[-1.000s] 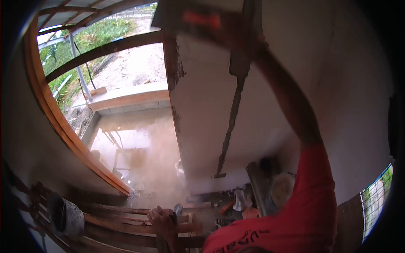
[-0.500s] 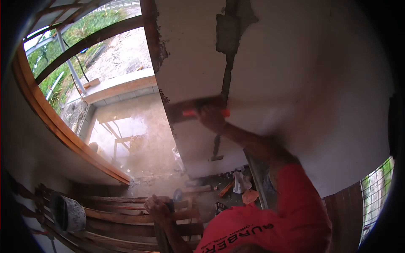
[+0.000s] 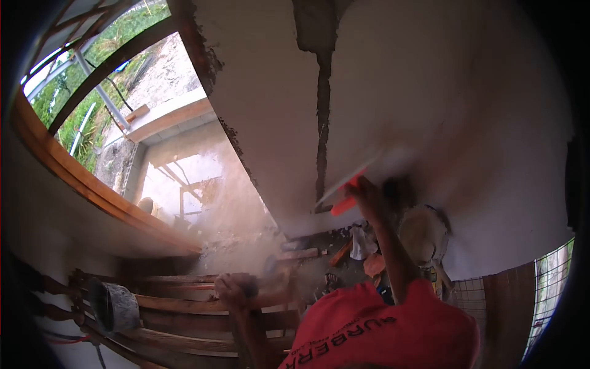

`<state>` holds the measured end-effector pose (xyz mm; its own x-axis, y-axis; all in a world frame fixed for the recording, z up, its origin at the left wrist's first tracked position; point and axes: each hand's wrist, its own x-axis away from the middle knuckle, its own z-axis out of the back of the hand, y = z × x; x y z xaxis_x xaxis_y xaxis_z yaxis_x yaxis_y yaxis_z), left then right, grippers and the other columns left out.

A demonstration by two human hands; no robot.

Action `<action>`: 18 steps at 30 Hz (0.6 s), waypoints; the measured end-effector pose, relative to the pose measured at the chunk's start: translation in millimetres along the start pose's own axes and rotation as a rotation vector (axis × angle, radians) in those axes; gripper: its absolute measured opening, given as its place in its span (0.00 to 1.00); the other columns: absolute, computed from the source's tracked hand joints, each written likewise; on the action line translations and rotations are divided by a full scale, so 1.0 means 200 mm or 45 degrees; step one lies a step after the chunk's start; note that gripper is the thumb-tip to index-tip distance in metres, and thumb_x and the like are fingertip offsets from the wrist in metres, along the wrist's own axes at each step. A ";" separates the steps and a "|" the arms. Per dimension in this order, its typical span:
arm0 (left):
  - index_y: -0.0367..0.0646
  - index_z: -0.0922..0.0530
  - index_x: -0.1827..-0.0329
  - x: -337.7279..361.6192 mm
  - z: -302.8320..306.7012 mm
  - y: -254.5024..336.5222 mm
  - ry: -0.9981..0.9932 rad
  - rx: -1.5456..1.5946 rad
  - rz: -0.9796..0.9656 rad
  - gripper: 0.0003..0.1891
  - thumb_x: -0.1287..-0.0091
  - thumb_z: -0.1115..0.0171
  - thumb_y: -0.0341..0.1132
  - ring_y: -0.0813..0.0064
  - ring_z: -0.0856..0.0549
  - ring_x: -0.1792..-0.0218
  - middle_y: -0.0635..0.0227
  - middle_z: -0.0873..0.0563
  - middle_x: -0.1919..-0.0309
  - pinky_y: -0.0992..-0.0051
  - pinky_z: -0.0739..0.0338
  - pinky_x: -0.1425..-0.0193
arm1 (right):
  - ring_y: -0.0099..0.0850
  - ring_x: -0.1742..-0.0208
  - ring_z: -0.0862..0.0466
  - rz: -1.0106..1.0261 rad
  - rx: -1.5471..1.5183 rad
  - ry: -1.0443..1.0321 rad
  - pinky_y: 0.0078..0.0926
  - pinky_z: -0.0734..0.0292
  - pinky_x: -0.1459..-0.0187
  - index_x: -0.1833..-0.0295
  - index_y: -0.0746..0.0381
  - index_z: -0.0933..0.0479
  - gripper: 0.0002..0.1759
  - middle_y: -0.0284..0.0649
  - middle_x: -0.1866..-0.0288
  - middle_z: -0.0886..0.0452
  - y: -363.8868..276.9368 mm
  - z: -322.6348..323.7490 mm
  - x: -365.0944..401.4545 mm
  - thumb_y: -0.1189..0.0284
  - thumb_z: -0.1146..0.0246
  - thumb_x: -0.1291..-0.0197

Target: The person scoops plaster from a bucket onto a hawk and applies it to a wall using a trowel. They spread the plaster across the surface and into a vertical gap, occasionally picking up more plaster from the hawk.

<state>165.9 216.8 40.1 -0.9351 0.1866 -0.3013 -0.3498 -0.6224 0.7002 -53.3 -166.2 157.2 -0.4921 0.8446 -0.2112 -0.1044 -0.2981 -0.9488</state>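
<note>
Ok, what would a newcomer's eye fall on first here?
Probably the right hand holding an orange-handled trowel against the pale wall, just right of the dark vertical groove at centre. Next comes the left hand on the wooden planks at the bottom, with a grey bucket further left.

Brought the right hand and trowel down along the groove: from beside its wide top a second ago, past its middle, to just right of its foot now. Tilted the trowel, earlier level across the groove, so its blade slants up to the right of it. Lowered the arm too, baring the wall right of the groove. Tipped the view downward, sliding the groove's top to the upper edge.
</note>
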 end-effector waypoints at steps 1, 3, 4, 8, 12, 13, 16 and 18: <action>0.35 0.24 0.61 0.00 -0.03 -0.06 0.059 0.097 0.031 0.18 0.22 0.53 0.42 0.56 0.18 0.63 0.54 0.17 0.64 0.60 0.24 0.54 | 0.26 0.63 0.16 -0.128 -0.070 -0.037 0.29 0.21 0.57 0.55 0.63 0.22 0.12 0.36 0.66 0.19 0.13 0.00 0.08 0.64 0.35 0.35; 0.36 0.24 0.63 0.00 -0.05 -0.11 0.148 0.222 0.104 0.18 0.22 0.52 0.42 0.63 0.19 0.67 0.58 0.18 0.69 0.64 0.24 0.58 | 0.27 0.63 0.16 -0.301 -0.387 0.016 0.29 0.21 0.57 0.54 0.63 0.23 0.13 0.35 0.66 0.18 0.33 0.00 0.26 0.65 0.36 0.35; 0.36 0.24 0.63 0.00 -0.04 -0.09 0.166 0.243 0.146 0.18 0.22 0.51 0.42 0.67 0.20 0.69 0.60 0.18 0.71 0.65 0.24 0.60 | 0.27 0.63 0.16 -0.397 -0.545 0.048 0.29 0.22 0.56 0.53 0.63 0.23 0.13 0.35 0.66 0.18 0.37 0.00 0.33 0.65 0.36 0.35; 0.37 0.24 0.64 0.01 0.02 0.07 0.228 0.323 0.310 0.16 0.23 0.48 0.41 0.71 0.22 0.70 0.64 0.20 0.75 0.68 0.24 0.61 | 0.32 0.49 0.17 -0.259 -0.757 0.146 0.33 0.23 0.47 0.45 0.63 0.25 0.15 0.41 0.54 0.17 0.25 0.05 0.35 0.68 0.38 0.33; 0.38 0.21 0.60 0.00 -0.03 0.11 0.320 0.474 -0.246 0.08 0.28 0.40 0.35 0.73 0.19 0.61 0.65 0.16 0.64 0.70 0.24 0.51 | 0.40 0.47 0.21 -0.161 -0.080 -0.107 0.33 0.26 0.46 0.45 0.55 0.20 0.13 0.41 0.51 0.18 0.44 0.06 0.28 0.71 0.44 0.32; 0.38 0.21 0.60 0.00 -0.03 0.20 0.268 0.418 -0.294 0.08 0.28 0.40 0.34 0.73 0.19 0.59 0.65 0.16 0.63 0.70 0.24 0.49 | 0.38 0.48 0.21 -0.119 -0.076 -0.100 0.33 0.26 0.47 0.46 0.57 0.20 0.12 0.40 0.52 0.18 0.54 0.02 0.29 0.70 0.44 0.32; 0.38 0.22 0.60 0.02 -0.03 0.34 0.140 0.294 -0.311 0.07 0.27 0.40 0.33 0.72 0.19 0.55 0.64 0.15 0.61 0.70 0.25 0.45 | 0.33 0.52 0.19 -0.220 -0.204 -0.122 0.33 0.25 0.49 0.50 0.61 0.18 0.13 0.37 0.55 0.17 0.69 -0.09 0.34 0.67 0.43 0.33; 0.38 0.22 0.61 0.04 -0.01 0.31 0.059 0.267 -0.193 0.07 0.27 0.40 0.33 0.71 0.18 0.53 0.63 0.15 0.61 0.70 0.25 0.44 | 0.28 0.53 0.19 -0.342 -0.346 -0.158 0.30 0.25 0.49 0.53 0.64 0.17 0.14 0.35 0.57 0.16 0.53 -0.15 0.40 0.65 0.40 0.35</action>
<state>136.7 177.8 78.9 -0.8690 0.2276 -0.4394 -0.4947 -0.4176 0.7622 -78.2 -116.9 33.2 -0.5810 0.8111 0.0669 -0.0193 0.0684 -0.9975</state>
